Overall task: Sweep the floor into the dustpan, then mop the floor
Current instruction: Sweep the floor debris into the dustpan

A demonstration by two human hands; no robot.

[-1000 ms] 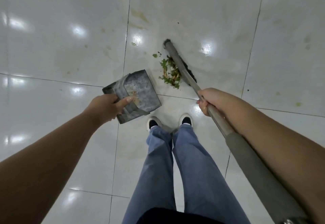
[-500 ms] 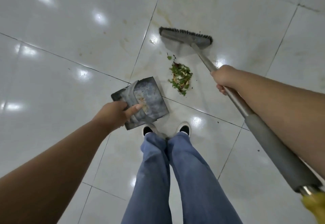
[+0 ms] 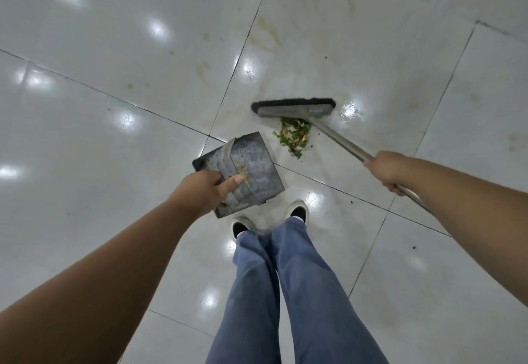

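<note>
My left hand [image 3: 204, 189] grips the handle of a grey metal dustpan [image 3: 254, 163], held just above the floor in front of my feet, its mouth turned toward the debris. A small pile of green and tan scraps [image 3: 294, 136] lies on the white tile just right of the pan. The broom head [image 3: 294, 106] with dark bristles sits on the floor right behind the pile. Its metal shaft [image 3: 340, 140] runs down and right into my right hand [image 3: 385, 170], which grips it.
The glossy white tiled floor [image 3: 114, 49] carries faint yellowish stains [image 3: 268, 32] beyond the broom and a few dark specks [image 3: 413, 247] at the right. My shoes [image 3: 297, 212] and blue trouser legs stand just below the dustpan.
The broom head has turned broadside and come up behind the scrap pile. The view has shifted, and the dustpan stays in my left hand near the pile.
</note>
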